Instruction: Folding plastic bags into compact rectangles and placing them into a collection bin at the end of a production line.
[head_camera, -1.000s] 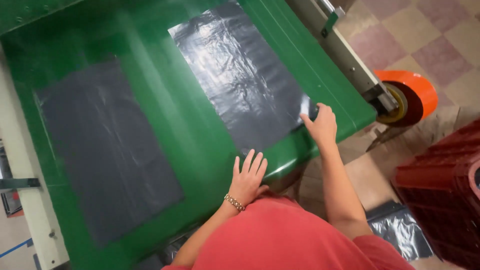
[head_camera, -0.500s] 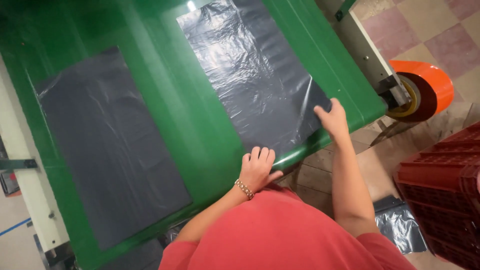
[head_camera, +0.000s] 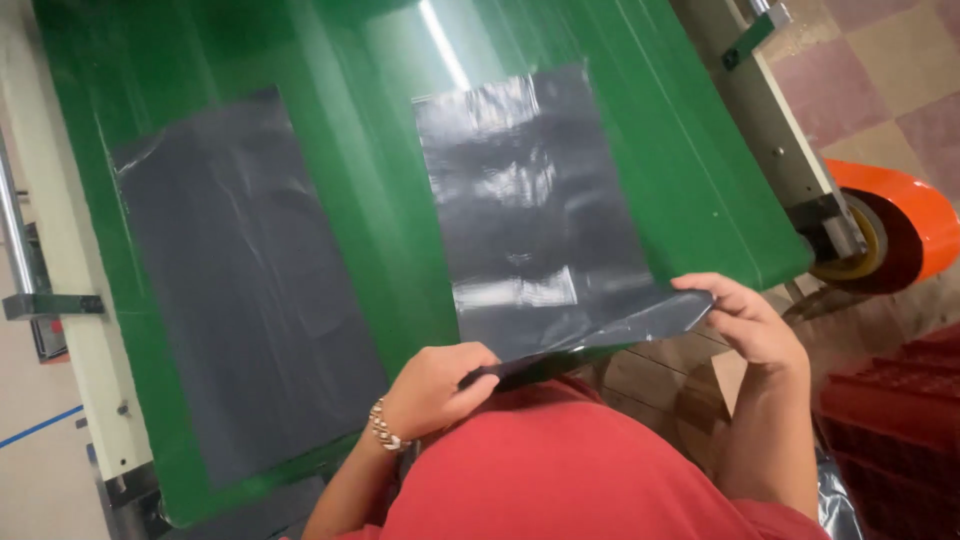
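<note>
1. Looking down, you have the green table (head_camera: 340, 230) filling most of the view, sloping away from you, with a cream machine frame along both of its long sides.
2. Two dark plastic bags lie flat on it: the left bag (head_camera: 245, 290) is untouched and well apart from your hands; the right bag (head_camera: 535, 210) is the one you hold.
3. By my judgement the lift has only begun: the near edge of the right bag is raised off the table's near edge, while the rest of it lies flat on the green surface.
4. Your left hand (head_camera: 435, 385) is closed on the bag's near left corner; your right hand (head_camera: 750, 320) pinches the near right corner, fingers narrow.
5. Room looks open toward you past the table's near edge; to the right, an orange roll (head_camera: 905, 225) sits just beside the frame, and red crates (head_camera: 895, 430) stand near your right elbow.
</note>
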